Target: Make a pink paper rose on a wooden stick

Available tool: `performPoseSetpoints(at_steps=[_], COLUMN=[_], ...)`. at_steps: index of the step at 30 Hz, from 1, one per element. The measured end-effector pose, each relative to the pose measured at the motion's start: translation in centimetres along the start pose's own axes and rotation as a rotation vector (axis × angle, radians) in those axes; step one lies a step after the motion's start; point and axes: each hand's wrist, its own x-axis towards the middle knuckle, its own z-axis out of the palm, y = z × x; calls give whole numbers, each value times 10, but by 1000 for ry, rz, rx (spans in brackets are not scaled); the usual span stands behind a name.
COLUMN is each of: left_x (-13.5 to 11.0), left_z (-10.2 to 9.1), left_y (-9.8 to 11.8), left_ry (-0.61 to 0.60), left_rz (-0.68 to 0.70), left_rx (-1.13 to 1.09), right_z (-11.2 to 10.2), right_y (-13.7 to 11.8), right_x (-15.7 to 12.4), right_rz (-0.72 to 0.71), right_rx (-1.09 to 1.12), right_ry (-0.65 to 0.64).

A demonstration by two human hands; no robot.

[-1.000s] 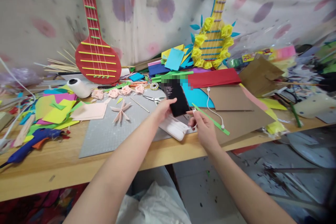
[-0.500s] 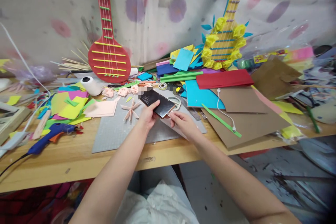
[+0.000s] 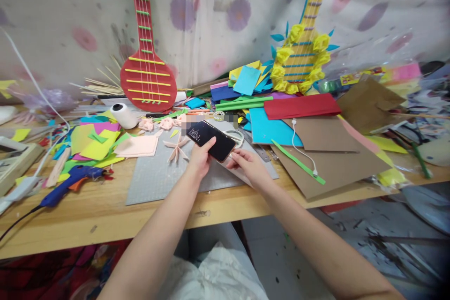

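My left hand (image 3: 201, 158) grips a dark smartphone (image 3: 215, 140) by its near side, the thumb lying over the screen. White characters show at the screen's far left end. My right hand (image 3: 244, 161) is closed in a pinch at the phone's lower right end; whatever is between its fingertips is too small to make out. A looped white cable (image 3: 240, 138) lies just behind the phone. Beneath both hands is a grey cutting mat (image 3: 151, 180). A pale pink folded-paper star (image 3: 176, 148) rests on the mat, left of the phone.
A blue glue gun (image 3: 72, 183) lies at left, near coloured paper (image 3: 100, 145) and a white thread spool (image 3: 123, 116). Red (image 3: 148, 82) and yellow (image 3: 298, 58) paper instruments lean at the back. Brown cardboard (image 3: 326, 168), bearing a short white cable (image 3: 298, 145), covers the right side.
The phone's screen has turned a little, so its characters look clearer. Both hands stay at the phone, with only a small shift. The whole view has moved slightly.
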Motion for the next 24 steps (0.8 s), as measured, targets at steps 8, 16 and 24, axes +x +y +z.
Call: performPoseSetpoints(at_steps=[8,16,24], left_x=[-7,-28,-25], left_z=[4,26,9], left_y=[-11,-37,-43], left_ry=[30,13,-136], left_rz=[7,26,-42], left_rx=[10,129,583], right_z=[-6,-34,-25], right_y=[-5,-26,-20], right_x=[-5,-5,-4], right_rz=[-45,-269,-179], right_rx=[31,-857,-1184], right_ry=[-43,-74,-62])
